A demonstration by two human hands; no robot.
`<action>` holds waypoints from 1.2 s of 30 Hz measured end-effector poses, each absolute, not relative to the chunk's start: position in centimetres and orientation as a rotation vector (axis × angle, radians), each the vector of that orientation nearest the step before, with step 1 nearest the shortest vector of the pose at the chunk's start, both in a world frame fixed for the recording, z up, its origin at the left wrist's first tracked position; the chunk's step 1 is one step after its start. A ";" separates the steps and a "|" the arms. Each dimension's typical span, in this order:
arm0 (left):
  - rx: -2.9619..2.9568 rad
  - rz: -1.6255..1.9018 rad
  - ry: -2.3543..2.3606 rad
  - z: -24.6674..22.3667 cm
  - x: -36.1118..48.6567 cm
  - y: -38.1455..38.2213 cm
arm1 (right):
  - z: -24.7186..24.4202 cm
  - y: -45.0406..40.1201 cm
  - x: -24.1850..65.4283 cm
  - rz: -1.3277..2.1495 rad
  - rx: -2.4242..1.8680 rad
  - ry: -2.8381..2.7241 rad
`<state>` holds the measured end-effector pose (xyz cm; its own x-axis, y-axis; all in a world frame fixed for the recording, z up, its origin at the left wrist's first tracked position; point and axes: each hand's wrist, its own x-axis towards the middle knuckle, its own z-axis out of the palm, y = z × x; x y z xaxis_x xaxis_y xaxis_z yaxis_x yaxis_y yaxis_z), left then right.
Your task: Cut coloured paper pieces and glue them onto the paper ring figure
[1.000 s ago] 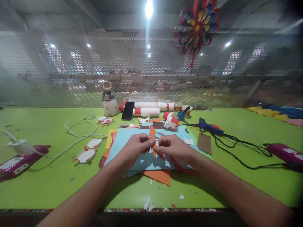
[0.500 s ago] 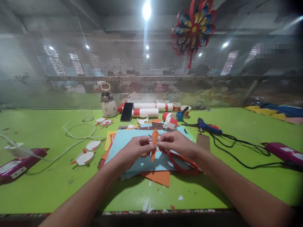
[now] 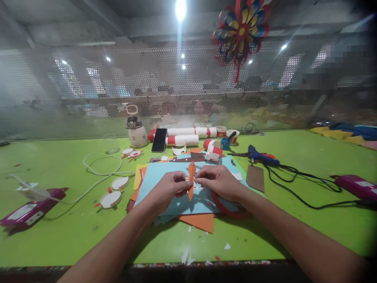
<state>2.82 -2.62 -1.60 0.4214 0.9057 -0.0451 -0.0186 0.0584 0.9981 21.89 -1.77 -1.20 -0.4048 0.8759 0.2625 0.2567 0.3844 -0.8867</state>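
My left hand is closed in a pinch on a slim orange paper cutout, held upright, its rounded head with dark dots at the top and a pointed tail below. Thin white strips show beside its middle. My right hand pinches at the cutout's right edge; its fingertips are partly hidden, so what exactly lies between them is hard to make out. Below both hands lie light blue paper sheets with small scraps on them. Red-handled scissors lie under my right wrist, partly covered.
Paper-cup pieces, a phone and a bottle stand behind the sheets. To the right lie a blue glue gun with a black cord and a brown card. White discs and a purple power strip are left.
The view has shifted slightly, so the table items sit a little further right. Both hands stay at the orange cutout, with almost no change in their pinch.
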 end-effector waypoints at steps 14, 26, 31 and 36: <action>1.327 0.811 0.883 -0.9 2.8 -3.0 | -1.3 -1.3 22.2 1.123 -0.936 -1.839; 1.287 0.824 0.893 -1.7 3.2 -2.7 | -1.4 -1.3 22.3 1.144 -1.003 -1.827; 1.312 0.833 0.886 -1.9 3.1 -2.8 | -1.2 -1.4 22.7 1.116 -0.988 -1.865; 1.343 0.950 0.959 -0.9 1.6 -1.8 | -1.2 -0.8 23.1 1.091 -0.984 -1.876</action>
